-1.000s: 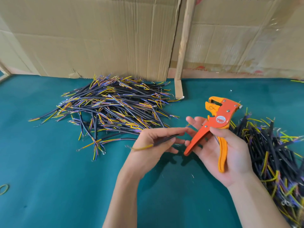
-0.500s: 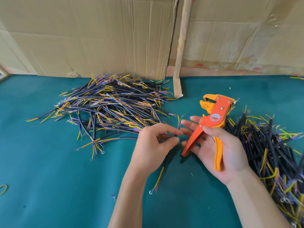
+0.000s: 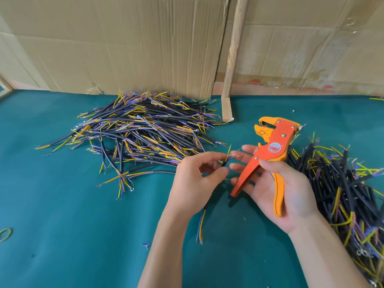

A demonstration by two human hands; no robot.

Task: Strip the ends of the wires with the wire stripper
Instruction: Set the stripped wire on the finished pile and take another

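1. Wire (image 3: 225,163) is up on end now: a second ago it lay level across the left hand (image 3: 194,181), and half a second ago it was already swung upright, tail hanging below the wrist.
2. Left hand pinches the black sheath between thumb and forefinger, near the middle of the tabletop (image 3: 62,225); its long axis runs from near to far, with the yellow-green core at the upper end pointing toward the far edge and the blue and yellow cores trailing toward the near edge.
3. Right hand (image 3: 278,190) holds the wire stripper (image 3: 270,150) just beside the wire; thumb lies across the orange body, yellow handle in the palm, fingers spread behind. It sits much as it did before, head aimed at the far edge, handles splayed toward the near edge.
4. Count: one wire in hand, one stripper, two heaps. The left pile (image 3: 141,134) lies toward the far left, the right pile (image 3: 340,183) along the right edge.
5. Cardboard (image 3: 124,42) stands along the far edge.
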